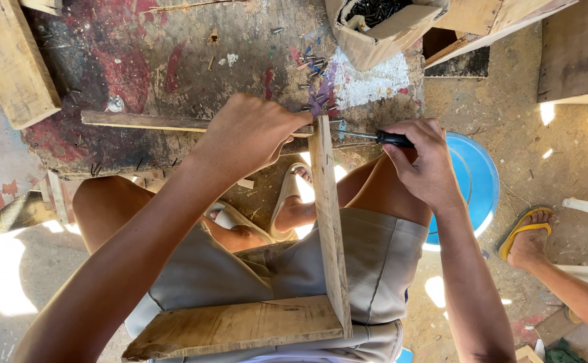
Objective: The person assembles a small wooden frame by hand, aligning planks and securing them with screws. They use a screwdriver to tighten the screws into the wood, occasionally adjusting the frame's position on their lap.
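The left hand [250, 134] lay palm down, fingers curled together, clamped over the spot where a long wooden slat [146, 122] met the far end of an upright board [327, 215]. The slat ran left to right along the near edge of the paint-stained bench [173, 60]; the board's long axis ran near to far, from the person's lap up to the bench edge, so the two met at a right angle just under that hand. At the near end the board joined a wider plank [233, 327] resting across the person's shorts.

The right hand [425, 161] was closed around the black handle of a screwdriver [381, 138]. Its shaft lay roughly level and pointed left, with the tip at the right face of the board, just beside the joint. The right hand was therefore to the right of the joint, while the left sat directly on it.

Loose nails [314, 64] lay scattered on the bench beyond the joint, near a cardboard box [381, 27] holding more. A blue basin [479, 178] stood on the floor to the right, and another person's foot in a yellow sandal [526, 235] was beside it.
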